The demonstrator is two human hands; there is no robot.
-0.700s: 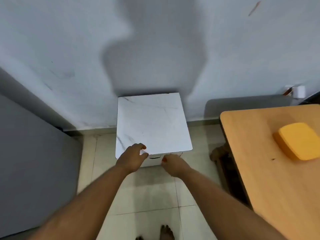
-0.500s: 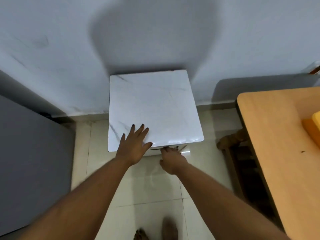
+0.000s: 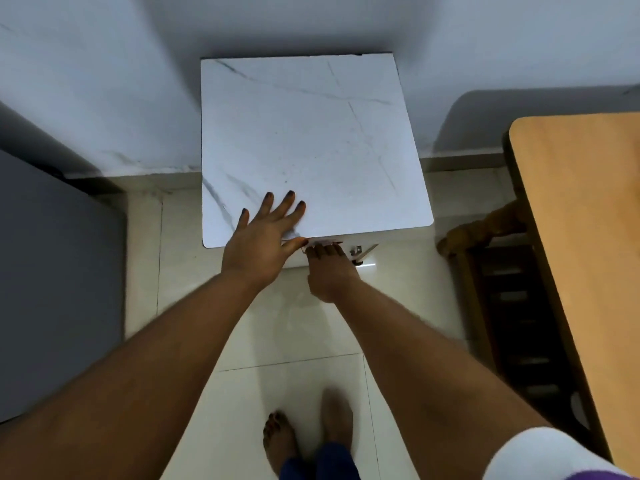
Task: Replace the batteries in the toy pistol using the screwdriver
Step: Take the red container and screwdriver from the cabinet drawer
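Observation:
No toy pistol, batteries or screwdriver show in the head view. A small white cabinet with a marble-pattern top (image 3: 304, 133) stands against the wall. My left hand (image 3: 263, 237) lies flat and open on the top's near edge, fingers spread. My right hand (image 3: 329, 271) is just below that edge, its fingers hooked on the drawer handle at the cabinet's front; the fingertips are hidden under the top. A narrow strip of the drawer front (image 3: 367, 241) peeks out, with a small metal part (image 3: 360, 252) beside my right hand.
A wooden table (image 3: 581, 220) fills the right side, with a dark wooden chair (image 3: 502, 306) tucked beside it. A grey panel (image 3: 52, 289) stands at the left. My bare feet (image 3: 311, 434) are on the pale tiled floor in front of the cabinet.
My view has moved closer and tipped down over the cabinet. My left hand went from the front edge to lying flat on the top. My right hand stays at the drawer front.

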